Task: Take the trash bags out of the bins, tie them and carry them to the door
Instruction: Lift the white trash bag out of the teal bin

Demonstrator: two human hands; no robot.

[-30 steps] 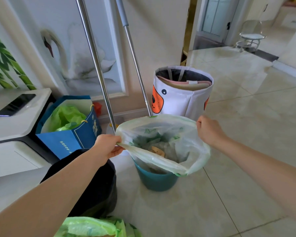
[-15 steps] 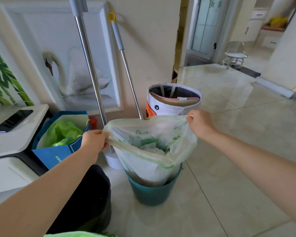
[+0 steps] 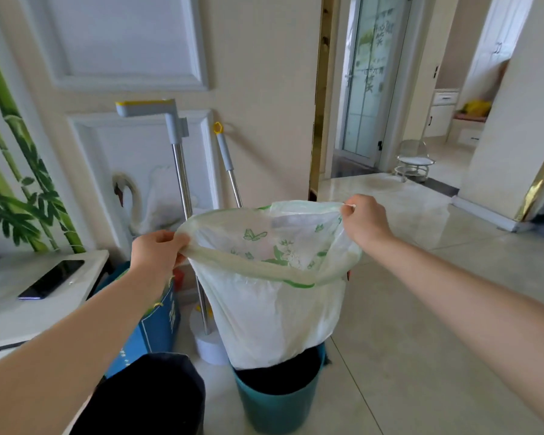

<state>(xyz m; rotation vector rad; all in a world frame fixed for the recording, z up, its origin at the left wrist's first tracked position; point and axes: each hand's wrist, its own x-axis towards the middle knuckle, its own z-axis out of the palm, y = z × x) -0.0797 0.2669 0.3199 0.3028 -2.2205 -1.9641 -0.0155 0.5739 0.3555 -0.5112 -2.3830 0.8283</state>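
A pale translucent trash bag point(image 3: 274, 315) with green butterfly prints hangs almost fully out of a teal bin point(image 3: 278, 406); only its bottom still dips below the bin's rim. My left hand point(image 3: 156, 254) pinches the bag's rim on the left. On the right side, my right hand point(image 3: 366, 219) grips the rim, slightly higher. The mouth of the bag is stretched wide between both hands. Its contents are hidden behind the plastic.
Two mop handles point(image 3: 182, 183) lean on the wall behind the bag. A blue paper bag point(image 3: 157, 324) and a black bag point(image 3: 151, 394) sit at lower left, beside a white cabinet point(image 3: 19, 315) with a phone point(image 3: 51, 279). Tiled floor point(image 3: 421, 309) leads right to a glass door point(image 3: 368, 76).
Both hands have risen, lifting the trash bag up out of the teal bin. The view has tilted upward, and the white animal-print basket is now hidden behind the bag.
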